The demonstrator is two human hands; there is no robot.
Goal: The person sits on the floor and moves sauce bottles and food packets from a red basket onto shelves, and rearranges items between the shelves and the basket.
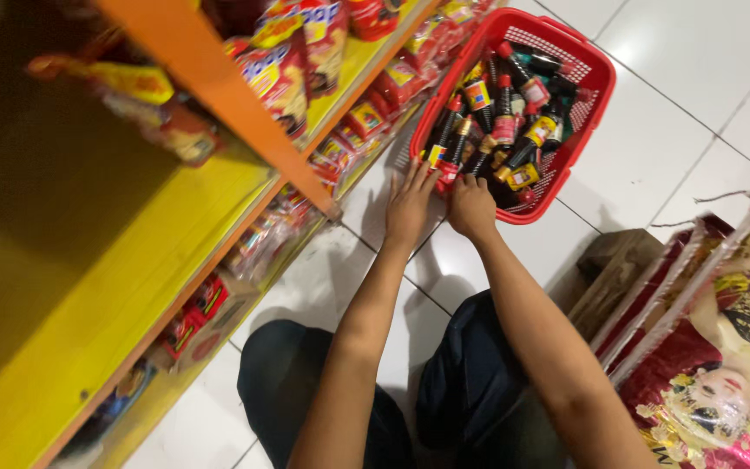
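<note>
White tiled shop floor (679, 104) beside yellow shelves (132, 260). Both hands reach a red basket (596, 82) of dark sauce bottles (501, 117): left hand (410, 204) spread flat on its near rim, steadying it; right hand (472, 207) curled over a bottle, grip unclear.

R fingertips (464, 180) hidden in basket (596, 95); sacks (722, 347) cut off.

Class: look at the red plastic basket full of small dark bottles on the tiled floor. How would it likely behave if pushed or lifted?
The basket is packed with bottles, so it is probably heavy for its size. On the glossy tiles it would likely slide rather than tip. The bottles lie loosely heaped, so they may shift and clink; if glass, they could break.
</note>
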